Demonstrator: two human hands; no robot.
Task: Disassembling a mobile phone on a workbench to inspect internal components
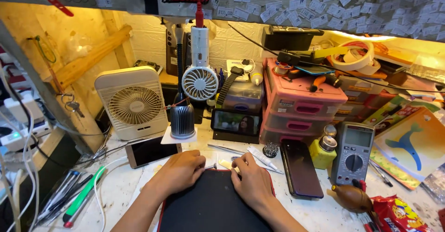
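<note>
Right at the near edge of the white bench lies a black mat (pixel 213 209) with a thin red rim, and both hands rest on its far edge. Left hand (pixel 178 171) curls, fingers pinching a small metal piece (pixel 209 166); right hand (pixel 251 178) lies bent, whether it grips anything I cannot tell. Beyond the mat stand a ribbed metal lamp base (pixel 182 118) and pink plastic drawers (pixel 299 104); beside it, a glossy dark phone (pixel 300 168) and a grey multimeter (pixel 352 152).

Left hand (pixel 178 171) and right hand (pixel 251 182) rest, fingers curled, on the far edge of a black tablet (pixel 213 206) lying flat on the desk (pixel 116 190). A dark phone (pixel 300 168) lies just right; a multimeter (pixel 353 152) sits beyond it.
</note>
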